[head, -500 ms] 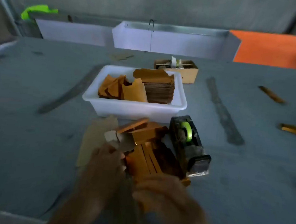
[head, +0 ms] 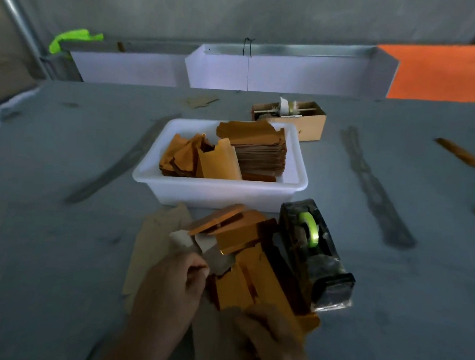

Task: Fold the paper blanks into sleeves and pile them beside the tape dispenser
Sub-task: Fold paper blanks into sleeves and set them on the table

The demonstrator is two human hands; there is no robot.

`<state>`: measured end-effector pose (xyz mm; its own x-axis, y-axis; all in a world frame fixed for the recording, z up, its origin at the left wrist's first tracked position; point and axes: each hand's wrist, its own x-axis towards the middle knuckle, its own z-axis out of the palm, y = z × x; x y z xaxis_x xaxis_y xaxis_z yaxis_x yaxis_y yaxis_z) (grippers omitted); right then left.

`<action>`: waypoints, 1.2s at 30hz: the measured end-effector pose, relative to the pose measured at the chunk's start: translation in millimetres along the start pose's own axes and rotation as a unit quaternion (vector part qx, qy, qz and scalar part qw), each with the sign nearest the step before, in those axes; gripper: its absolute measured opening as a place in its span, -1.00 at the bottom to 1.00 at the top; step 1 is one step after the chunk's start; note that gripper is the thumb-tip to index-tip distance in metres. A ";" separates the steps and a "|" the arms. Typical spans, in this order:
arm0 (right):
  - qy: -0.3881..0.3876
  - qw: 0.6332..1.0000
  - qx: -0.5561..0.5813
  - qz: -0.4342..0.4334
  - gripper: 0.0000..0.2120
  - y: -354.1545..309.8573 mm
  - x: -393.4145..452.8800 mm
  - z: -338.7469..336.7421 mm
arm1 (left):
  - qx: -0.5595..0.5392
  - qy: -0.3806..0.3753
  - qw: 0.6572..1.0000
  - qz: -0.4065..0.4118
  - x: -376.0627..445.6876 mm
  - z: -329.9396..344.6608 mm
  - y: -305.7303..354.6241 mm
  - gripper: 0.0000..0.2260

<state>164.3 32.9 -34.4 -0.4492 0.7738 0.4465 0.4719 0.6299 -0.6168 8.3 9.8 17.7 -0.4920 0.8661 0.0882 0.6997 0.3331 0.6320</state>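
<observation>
Since the frame 0.5 s back, little had moved: my left hand (head: 172, 285) stayed on the blank and my right hand (head: 270, 334) stayed low by the pile; only my head had shifted slightly.

Step in hand: folding 1 paper blank (head: 211, 251) into a sleeve. My left hand pinched the pale, grey-brown blank between thumb and curled fingers, just left of the pile of sleeves (head: 252, 268). My right hand lay over the near end of the pile; it was blurred, and I could not tell whether it gripped anything.

The blank's long axis ran roughly from me toward the white tub (head: 221, 195), far end tilted left. The finished sleeves lay touching the tape dispenser (head: 315, 255) on its left side, mostly parallel to it, some fanned crosswise at the far end.

Judgement: next I needed to crease the fold flat, probably tape it, then lay it on the pile. A tan sheet (head: 153, 247) sat under my left hand. More blanks waited in the tub.
</observation>
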 end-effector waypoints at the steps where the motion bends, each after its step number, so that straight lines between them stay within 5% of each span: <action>1: -0.025 0.999 0.015 0.014 -0.62 3.7 0.3 -2.3 | -0.011 0.021 1.000 -0.003 0.2 -2.6 -0.5 -0.78; 4: -0.023 0.989 0.107 0.095 -0.57 -2.4 6.2 -15.5 | -0.081 0.021 0.996 -0.043 0.6 -7.8 -4.2 -0.88; 6: -0.006 0.957 0.235 0.168 -0.47 -6.3 11.6 -20.2 | -0.185 -0.036 0.978 -0.085 1.1 -13.6 -2.2 -0.70; 10: 0.029 0.916 0.340 0.209 -0.53 -21.4 34.3 -34.9 | -0.532 -0.187 0.802 -0.197 4.8 -26.6 16.5 -0.46; 13: 0.073 0.907 0.353 0.219 -0.59 -23.3 52.7 -42.0 | -0.584 -0.253 0.754 -0.163 3.9 -33.9 20.8 -0.56; 21: 0.123 0.899 0.349 0.234 -0.67 -24.5 87.9 -50.3 | -0.475 -0.224 0.849 -0.059 7.6 -27.4 32.8 -0.79; 24: 0.129 0.901 0.349 0.224 -0.71 -18.8 92.2 -56.2 | -0.383 -0.134 0.914 -0.005 12.7 -22.6 43.2 -0.88; 28: 0.078 0.902 0.363 0.221 -0.78 -14.1 95.4 -67.2 | -0.278 -0.034 0.958 0.054 21.0 -16.7 58.7 -0.84; 31: 0.069 0.902 0.368 0.216 -0.81 -12.8 97.8 -73.5 | -0.235 0.005 0.969 0.083 24.5 -12.4 71.3 -0.83; 36: 0.079 0.903 0.358 0.224 -0.86 -8.8 98.8 -80.2 | -0.311 -0.045 0.949 0.021 24.6 -11.4 74.7 -0.85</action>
<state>176.6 109.2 67.1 -0.1951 0.9757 0.1000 -0.0573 0.0904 -0.9943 42.6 51.7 75.8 -0.4046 0.9115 0.0741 0.2629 0.0383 0.9641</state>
